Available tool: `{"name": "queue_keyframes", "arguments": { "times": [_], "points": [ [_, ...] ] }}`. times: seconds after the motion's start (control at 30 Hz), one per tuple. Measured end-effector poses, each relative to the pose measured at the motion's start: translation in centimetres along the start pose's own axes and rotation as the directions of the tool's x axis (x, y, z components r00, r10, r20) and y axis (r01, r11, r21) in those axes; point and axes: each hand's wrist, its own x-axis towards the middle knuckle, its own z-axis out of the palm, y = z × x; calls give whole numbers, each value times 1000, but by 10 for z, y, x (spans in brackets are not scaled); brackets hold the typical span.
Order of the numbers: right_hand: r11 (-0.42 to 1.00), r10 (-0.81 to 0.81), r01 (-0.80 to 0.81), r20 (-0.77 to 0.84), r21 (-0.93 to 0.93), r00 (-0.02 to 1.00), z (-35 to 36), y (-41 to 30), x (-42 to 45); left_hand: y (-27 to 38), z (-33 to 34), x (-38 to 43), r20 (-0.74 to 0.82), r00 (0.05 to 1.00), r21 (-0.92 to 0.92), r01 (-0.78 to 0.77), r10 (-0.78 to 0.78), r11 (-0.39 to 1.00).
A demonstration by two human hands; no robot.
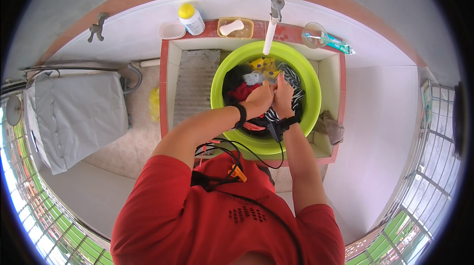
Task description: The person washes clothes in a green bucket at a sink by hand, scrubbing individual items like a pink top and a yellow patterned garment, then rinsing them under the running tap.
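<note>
A lime-green plastic basin (316,98) stands in the tiled sink, with wet clothes and water inside. Over its middle my left hand (260,98) and my right hand (284,94) are curled against each other. Both seem to grip black-and-white striped cloth (290,74), though the pinched part is mostly hidden by my fingers. Just beyond my fingertips lies yellow patterned cloth (263,63), beside a pale, light-blue piece (253,78). Dark red cloth (242,91) is left of my left hand, and black cloth (233,76) lines the basin's left side.
A tap (276,2) with a white pipe (270,37) overhangs the basin's far rim. The ledge holds a yellow-capped bottle (193,22), a soap dish (247,34), a cup (314,35) and a toothpaste tube (339,44). A ridged washboard slab (196,83) lies left; a brown rag (330,128) hangs right.
</note>
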Motion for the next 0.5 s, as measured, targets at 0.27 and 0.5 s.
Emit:
{"name": "queue_keyframes", "arguments": {
  "times": [0.27,0.5],
  "points": [
    [906,-205,360,513,-223,833,-26,-25,-1,19,-101,-6,253,953,-455,268,-166,849],
    [124,-264,470,428,-874,865,-70,-12,-13,-15,-220,-64,330,927,-526,339,-181,780]
  ]
}}
